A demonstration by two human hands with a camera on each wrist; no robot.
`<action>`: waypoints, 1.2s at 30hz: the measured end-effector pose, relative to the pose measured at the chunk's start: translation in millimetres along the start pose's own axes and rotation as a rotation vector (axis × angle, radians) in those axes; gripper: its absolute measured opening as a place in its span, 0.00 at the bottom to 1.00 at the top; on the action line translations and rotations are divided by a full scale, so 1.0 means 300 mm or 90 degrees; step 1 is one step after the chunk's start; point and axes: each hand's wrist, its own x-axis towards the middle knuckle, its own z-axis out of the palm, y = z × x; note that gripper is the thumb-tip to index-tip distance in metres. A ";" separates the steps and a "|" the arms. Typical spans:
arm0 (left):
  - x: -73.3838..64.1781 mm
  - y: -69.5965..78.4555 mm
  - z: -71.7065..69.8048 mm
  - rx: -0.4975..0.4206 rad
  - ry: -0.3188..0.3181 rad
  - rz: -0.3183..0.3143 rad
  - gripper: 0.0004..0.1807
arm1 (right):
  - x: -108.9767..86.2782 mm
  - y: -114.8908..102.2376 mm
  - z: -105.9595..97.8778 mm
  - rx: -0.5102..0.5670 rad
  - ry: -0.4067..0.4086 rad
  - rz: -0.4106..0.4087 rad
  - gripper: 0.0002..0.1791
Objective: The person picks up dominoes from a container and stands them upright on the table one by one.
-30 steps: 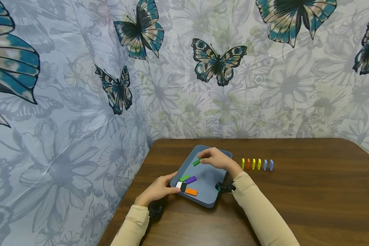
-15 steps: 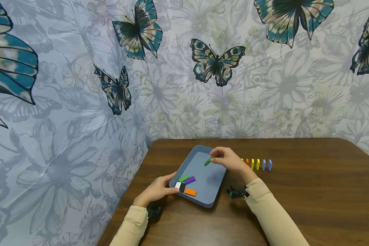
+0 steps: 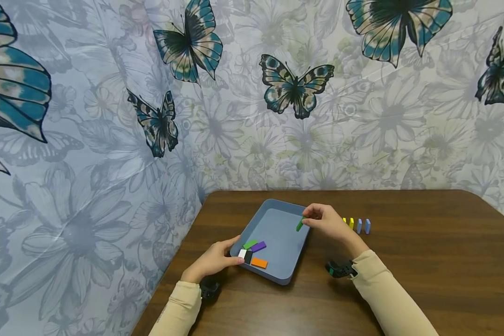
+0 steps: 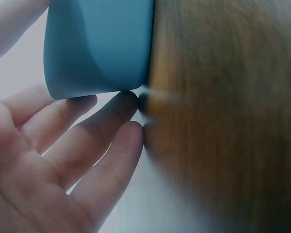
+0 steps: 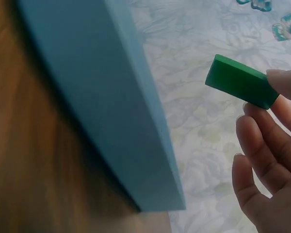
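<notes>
My left hand (image 3: 213, 260) grips the near left corner of a blue-grey tray (image 3: 277, 228), the thumb over its rim. In the left wrist view the other fingers lie along the outer wall of the tray (image 4: 99, 43), tips close to the table. Above the tray's right rim, my right hand (image 3: 331, 227) pinches a green domino block (image 5: 240, 81) by one end between thumb and fingers. Inside the tray, near the left hand, lie a light green block (image 3: 249, 244), a purple block (image 3: 258, 246), a white block (image 3: 241, 253), a black block (image 3: 248, 256) and an orange block (image 3: 259, 263).
Right of the tray, a row of small blocks stands upright on the brown table (image 3: 424, 261), including a yellow block (image 3: 351, 223) and a blue block (image 3: 367, 226). The right hand hides the row's left end. A butterfly-patterned wall covering (image 3: 319, 154) rises behind the table.
My right hand has lifted the green domino block and carried it rightward across the tray to its right rim, covering part of the upright row. The left hand and tray have stayed put.
</notes>
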 end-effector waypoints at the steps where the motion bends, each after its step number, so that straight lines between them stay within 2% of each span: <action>1: 0.000 0.000 -0.001 0.000 -0.001 0.001 0.45 | -0.006 0.004 -0.003 -0.007 -0.002 0.002 0.10; 5: -0.001 -0.002 -0.002 0.001 -0.001 0.001 0.45 | -0.030 0.021 -0.014 -0.039 -0.008 0.004 0.09; 13: -0.002 -0.007 0.003 0.006 0.003 -0.006 0.45 | -0.071 0.056 -0.041 -0.057 -0.002 0.006 0.11; 18: -0.003 0.002 0.000 0.011 0.006 -0.005 0.45 | -0.092 0.076 -0.064 -0.052 -0.004 0.004 0.13; 26: 0.006 0.008 -0.004 0.021 0.007 -0.004 0.45 | -0.117 0.106 -0.099 -0.064 -0.009 0.031 0.13; 36: 0.004 0.010 -0.006 0.021 0.008 -0.007 0.46 | -0.134 0.147 -0.116 -0.047 -0.023 0.035 0.14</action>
